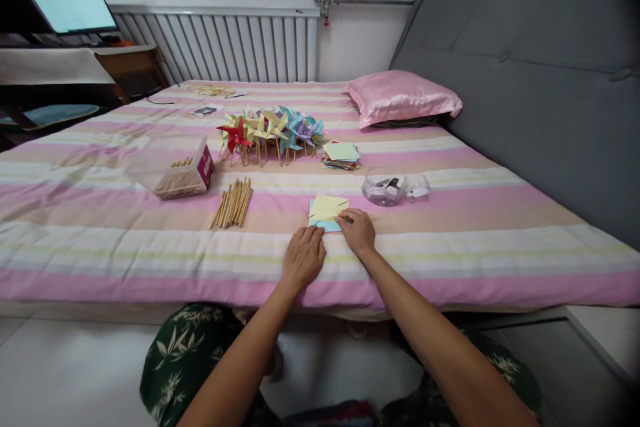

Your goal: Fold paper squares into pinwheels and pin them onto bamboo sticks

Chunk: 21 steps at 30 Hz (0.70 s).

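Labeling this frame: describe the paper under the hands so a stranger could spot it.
On the striped bed, near its front edge, both hands meet at a small folded paper. The left hand and right hand press its near edge. It is yellow over blue and lies alone, unlike the paper stack farther back beside the pinwheels.

The paper sheets (pixel 327 208) look matt and smooth. The sticks (pixel 233 203) are bare wood; the pillow (pixel 403 96) is glossy satin-like cloth.
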Each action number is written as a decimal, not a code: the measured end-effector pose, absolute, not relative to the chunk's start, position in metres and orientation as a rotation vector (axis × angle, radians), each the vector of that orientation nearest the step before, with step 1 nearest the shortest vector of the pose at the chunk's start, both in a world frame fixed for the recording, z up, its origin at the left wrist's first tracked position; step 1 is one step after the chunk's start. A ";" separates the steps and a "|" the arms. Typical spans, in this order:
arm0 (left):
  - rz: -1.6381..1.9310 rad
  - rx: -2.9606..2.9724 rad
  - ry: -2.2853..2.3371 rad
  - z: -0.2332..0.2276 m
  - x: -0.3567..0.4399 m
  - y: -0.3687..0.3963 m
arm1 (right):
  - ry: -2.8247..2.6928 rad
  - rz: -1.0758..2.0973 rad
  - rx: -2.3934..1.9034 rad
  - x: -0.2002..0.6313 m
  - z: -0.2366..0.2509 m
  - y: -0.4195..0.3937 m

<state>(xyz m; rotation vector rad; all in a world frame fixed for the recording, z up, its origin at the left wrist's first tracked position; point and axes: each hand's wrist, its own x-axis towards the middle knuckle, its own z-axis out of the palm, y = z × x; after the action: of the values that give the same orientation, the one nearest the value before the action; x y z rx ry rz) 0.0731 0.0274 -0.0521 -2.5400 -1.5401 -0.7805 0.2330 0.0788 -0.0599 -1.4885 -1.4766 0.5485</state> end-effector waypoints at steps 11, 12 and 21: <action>-0.796 -2.552 -1.528 -0.050 0.073 0.028 | -0.937 1.158 -1.202 0.247 -0.033 0.101; -0.794 -2.553 -1.533 -0.050 0.073 0.028 | -0.902 1.183 -1.187 0.250 -0.028 0.102; -1.354 -2.553 -1.697 -0.024 0.059 0.046 | -0.969 1.280 -0.947 0.255 0.039 0.119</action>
<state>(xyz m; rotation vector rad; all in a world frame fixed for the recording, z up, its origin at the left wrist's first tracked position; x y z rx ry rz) 0.0588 0.0464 -0.0242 -2.5527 -1.6972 -1.3536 0.2549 0.1186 0.0387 -0.9472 -0.9690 1.2797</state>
